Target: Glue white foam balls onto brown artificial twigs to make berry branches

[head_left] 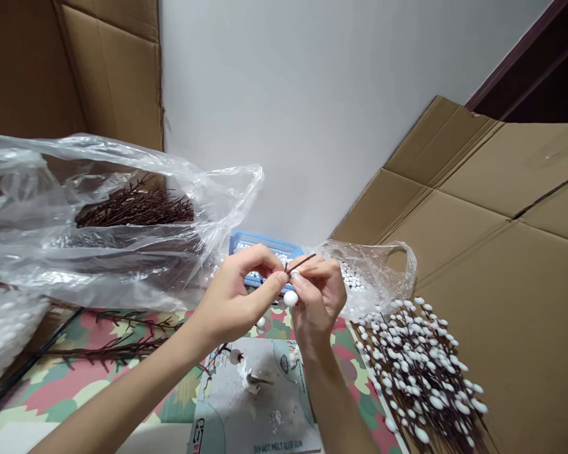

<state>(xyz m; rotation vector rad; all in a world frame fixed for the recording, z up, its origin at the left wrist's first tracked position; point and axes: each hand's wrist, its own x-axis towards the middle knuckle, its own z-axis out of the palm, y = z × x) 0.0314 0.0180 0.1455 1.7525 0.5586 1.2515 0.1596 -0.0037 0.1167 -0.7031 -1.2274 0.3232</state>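
In the head view my left hand (246,287) pinches a thin brown artificial twig (303,262) between thumb and fingers. Close against it, my right hand (322,287) is closed, with a small white foam berry (295,273) at its thumb and fingertip. A larger white berry (290,298) hangs just under the fingertips, and more white berries show below my left hand. Part of the twig is hidden behind the fingers. Beneath the hands lies a hot melt glue gun box (260,416) with dried glue and scraps on it.
Behind the hands stands a blue basket (250,238) of white berries. A clear bag (383,265) holds more berries. Finished-looking berry stems (426,372) are piled at right. Bare brown twigs (142,205) lie in plastic at left; others (113,350) rest on the patterned table cover. Cardboard (502,265) flanks the table.
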